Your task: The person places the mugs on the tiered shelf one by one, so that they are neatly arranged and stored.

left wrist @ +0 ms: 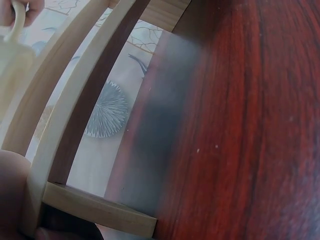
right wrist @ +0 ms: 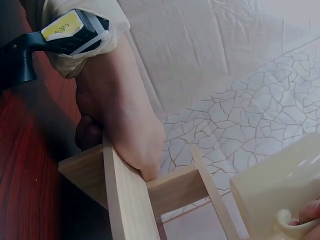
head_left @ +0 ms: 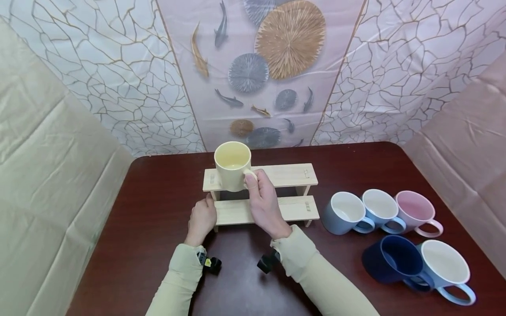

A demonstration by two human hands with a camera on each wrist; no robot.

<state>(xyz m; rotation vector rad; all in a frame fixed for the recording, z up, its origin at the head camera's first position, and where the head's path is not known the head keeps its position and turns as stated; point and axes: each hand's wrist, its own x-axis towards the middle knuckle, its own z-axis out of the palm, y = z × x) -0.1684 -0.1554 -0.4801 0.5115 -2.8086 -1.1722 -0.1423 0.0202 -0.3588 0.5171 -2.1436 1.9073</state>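
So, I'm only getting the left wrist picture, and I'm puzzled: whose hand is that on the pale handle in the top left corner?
Observer: That's the person's right hand, which holds a pale yellow mug.
Operator: Nice! And those wooden bars next to it, what do they add up to?
Observer: Seen from the head view, they make a wooden two-tier rack.
Operator: Are there any more mugs around that I can't see?
Observer: Yes, five, off to the right of the rack in the head view: a pink mug, a navy mug and three light blue mugs.
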